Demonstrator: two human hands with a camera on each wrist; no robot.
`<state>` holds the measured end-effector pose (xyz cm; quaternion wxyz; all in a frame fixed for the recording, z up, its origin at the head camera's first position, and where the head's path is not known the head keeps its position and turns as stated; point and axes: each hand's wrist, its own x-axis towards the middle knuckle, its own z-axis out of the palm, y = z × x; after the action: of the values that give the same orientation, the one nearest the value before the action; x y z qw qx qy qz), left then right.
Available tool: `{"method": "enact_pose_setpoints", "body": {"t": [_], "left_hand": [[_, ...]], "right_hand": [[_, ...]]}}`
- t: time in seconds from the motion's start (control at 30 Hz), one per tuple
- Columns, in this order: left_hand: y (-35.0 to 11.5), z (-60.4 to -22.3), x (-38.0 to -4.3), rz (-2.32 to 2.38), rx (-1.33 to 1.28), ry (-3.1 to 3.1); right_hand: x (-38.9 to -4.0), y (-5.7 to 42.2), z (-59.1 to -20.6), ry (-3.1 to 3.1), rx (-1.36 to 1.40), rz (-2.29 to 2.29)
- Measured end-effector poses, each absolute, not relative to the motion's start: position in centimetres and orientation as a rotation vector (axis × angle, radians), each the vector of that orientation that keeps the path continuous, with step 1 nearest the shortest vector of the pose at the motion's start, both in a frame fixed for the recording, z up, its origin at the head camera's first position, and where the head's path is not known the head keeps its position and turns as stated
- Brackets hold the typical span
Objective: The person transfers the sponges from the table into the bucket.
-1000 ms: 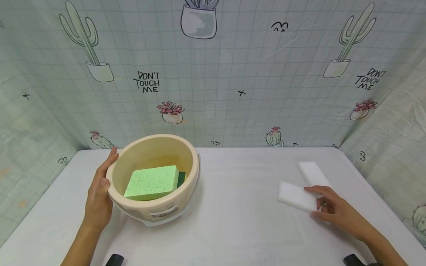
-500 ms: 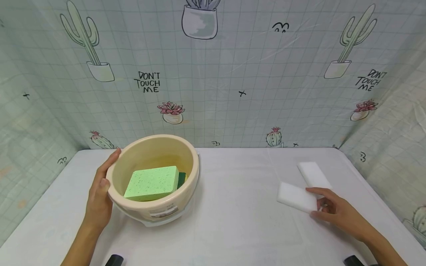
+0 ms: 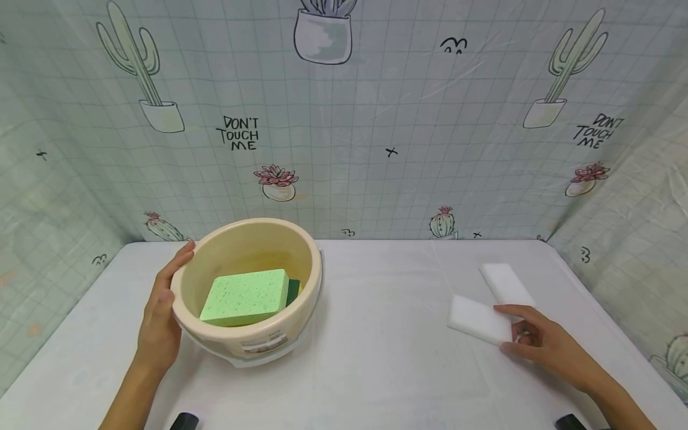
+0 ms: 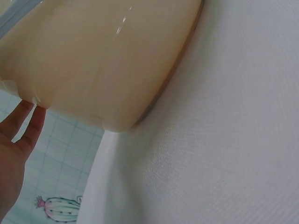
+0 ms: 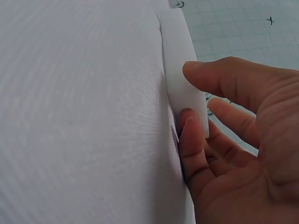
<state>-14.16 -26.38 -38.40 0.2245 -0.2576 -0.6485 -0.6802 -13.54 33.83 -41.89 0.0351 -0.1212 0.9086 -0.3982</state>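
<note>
A cream-coloured bowl [image 3: 252, 341] stands on the left of the table, a pale green speckled sponge [image 3: 244, 297] inside. Behind that sponge shows part of a dark green and yellow one [image 3: 293, 291]. My left hand [image 3: 161, 316] lies against the bowl's left side, its fingers fairly straight; in the left wrist view two fingertips touch the outer wall. At the right, my right hand [image 3: 543, 340] pinches the near end of a white melamine sponge [image 3: 475, 319] between thumb and fingers. The sponge lies low at the table. A second white sponge [image 3: 505, 283] lies just behind it.
A white cloth covers the table [image 3: 376, 334]. Printed curtain [image 3: 344, 119] with cactus drawings hangs behind and along both sides. Black objects [image 3: 185, 421] poke in at the bottom edge near each forearm. The bowl bears a label [image 3: 264, 342].
</note>
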Motion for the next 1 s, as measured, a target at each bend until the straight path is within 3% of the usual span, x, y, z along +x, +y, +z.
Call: {"method": "enact_pose_setpoints", "body": {"t": [1.0], "left_hand": [[-26.3, -38.3, -13.9, -1.793, -0.616, -1.883]], "right_hand": [[-13.7, 31.8, -38.4, 2.750, -0.408, -1.305]]}}
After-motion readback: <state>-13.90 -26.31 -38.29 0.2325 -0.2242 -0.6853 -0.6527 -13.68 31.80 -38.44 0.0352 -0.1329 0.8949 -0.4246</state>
